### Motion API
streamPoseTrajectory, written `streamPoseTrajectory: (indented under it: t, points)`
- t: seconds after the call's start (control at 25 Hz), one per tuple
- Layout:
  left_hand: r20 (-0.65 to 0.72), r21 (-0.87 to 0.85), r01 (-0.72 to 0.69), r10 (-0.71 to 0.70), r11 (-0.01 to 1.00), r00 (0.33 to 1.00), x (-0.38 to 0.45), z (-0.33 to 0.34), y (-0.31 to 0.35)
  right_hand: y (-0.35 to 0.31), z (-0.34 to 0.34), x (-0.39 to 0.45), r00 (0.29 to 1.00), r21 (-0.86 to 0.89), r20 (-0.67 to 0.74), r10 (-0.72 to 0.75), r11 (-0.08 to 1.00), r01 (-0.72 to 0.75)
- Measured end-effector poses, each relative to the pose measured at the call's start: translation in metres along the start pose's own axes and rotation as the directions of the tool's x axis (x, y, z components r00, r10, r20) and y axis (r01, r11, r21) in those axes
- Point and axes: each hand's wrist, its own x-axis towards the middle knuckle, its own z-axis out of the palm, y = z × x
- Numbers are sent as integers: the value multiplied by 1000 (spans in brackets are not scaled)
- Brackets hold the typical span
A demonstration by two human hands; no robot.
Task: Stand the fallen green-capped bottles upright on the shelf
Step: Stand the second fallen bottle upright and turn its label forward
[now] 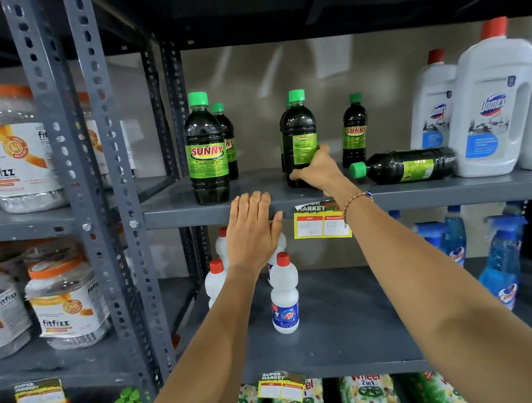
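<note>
Dark bottles with green caps and green SUNNY labels stand on the grey shelf (pixel 176 197). One upright bottle (pixel 205 148) is at the left with a second (pixel 228 140) behind it. My right hand (pixel 318 170) grips the lower part of an upright middle bottle (pixel 298 126). A smaller upright bottle (pixel 353 128) stands further back. One bottle (pixel 407 165) lies on its side, cap pointing left, just right of my right hand. My left hand (pixel 253 231) rests flat, fingers together, on the shelf's front edge and holds nothing.
White Domex jugs (pixel 492 104) with red caps stand right of the lying bottle, touching its base. Small white bottles (pixel 284 293) and blue spray bottles (pixel 501 263) fill the shelf below. Fitfizz jars (pixel 12 147) sit in the left rack behind a steel upright (pixel 106 171).
</note>
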Motion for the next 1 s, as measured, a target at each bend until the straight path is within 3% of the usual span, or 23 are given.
streamPoseTrajectory:
  t: [0.12, 0.24, 0.44, 0.56, 0.72, 1.0]
  points:
    - [15, -9, 8, -8, 1000, 1000, 0, 0, -1, 0, 0, 0, 998, -81, -34, -50, 996, 47]
    - [2, -16, 6, -6, 1000, 1000, -1, 0, 0, 0, 0, -2, 1000, -27, 15, -18, 999, 19]
    - [3, -23, 6, -6, 1000, 1000, -1, 0, -1, -3, 3, -5, 989, -160, -64, -131, 980, 119]
    - [4, -20, 1, -1, 1000, 1000, -1, 0, -1, -2, 1, -7, 999, -109, 22, -49, 993, 51]
    - [1, -15, 5, -5, 1000, 1000, -1, 0, 0, -1, 2, -4, 997, -159, 26, -75, 984, 78]
    - [-18, -32, -11, 10, 999, 1000, -1, 1, -1, 3, 2, 4, 994, -53, 112, 20, 998, -14]
